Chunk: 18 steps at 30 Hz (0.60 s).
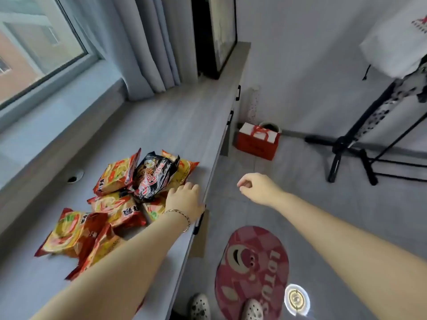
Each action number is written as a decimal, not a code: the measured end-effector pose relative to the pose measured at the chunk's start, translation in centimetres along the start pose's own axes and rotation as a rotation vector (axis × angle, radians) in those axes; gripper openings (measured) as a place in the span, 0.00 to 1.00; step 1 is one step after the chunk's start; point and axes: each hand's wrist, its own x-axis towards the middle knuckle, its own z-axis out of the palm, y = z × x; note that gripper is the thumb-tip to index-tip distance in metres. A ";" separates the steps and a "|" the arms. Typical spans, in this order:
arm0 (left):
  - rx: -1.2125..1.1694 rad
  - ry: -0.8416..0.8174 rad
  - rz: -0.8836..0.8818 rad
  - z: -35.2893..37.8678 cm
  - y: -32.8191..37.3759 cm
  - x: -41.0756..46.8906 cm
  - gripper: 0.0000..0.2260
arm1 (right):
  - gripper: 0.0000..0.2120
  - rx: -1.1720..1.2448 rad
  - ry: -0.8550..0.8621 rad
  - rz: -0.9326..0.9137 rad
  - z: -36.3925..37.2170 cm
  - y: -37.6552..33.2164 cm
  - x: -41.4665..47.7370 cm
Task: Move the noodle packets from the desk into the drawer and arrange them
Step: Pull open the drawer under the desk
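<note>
Several noodle packets lie in a loose heap on the grey desk (pixel 175 125): orange-yellow ones (pixel 115 174) and one black packet (pixel 154 176) on top. My left hand (pixel 184 199) rests palm down on the near edge of the heap, fingers on an orange packet (pixel 153 209), not clearly gripping it. My right hand (pixel 256 188) hovers in the air past the desk's front edge, fingers loosely curled, holding nothing. A drawer front with a black handle (pixel 198 224) sits shut just below my left wrist.
A window and grey curtain (pixel 147 54) run along the desk's far side, with a dark framed panel (pixel 217 35) at its end. On the floor are a red gift bag (pixel 257 140), a round red mat (pixel 251 269), a black stand (pixel 346 153) and my two shoes.
</note>
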 end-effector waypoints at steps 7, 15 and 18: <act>0.205 0.142 0.121 7.7 -2.5 -0.3 0.26 | 0.12 0.038 -0.111 0.094 8.6 2.9 3.3; 0.019 0.463 0.137 12.2 -3.8 0.4 0.15 | 0.24 -0.146 -0.286 -0.046 18.2 3.6 9.1; -0.005 0.497 0.140 12.5 -3.9 0.6 0.16 | 0.27 -0.389 -0.413 -0.122 20.1 3.4 11.1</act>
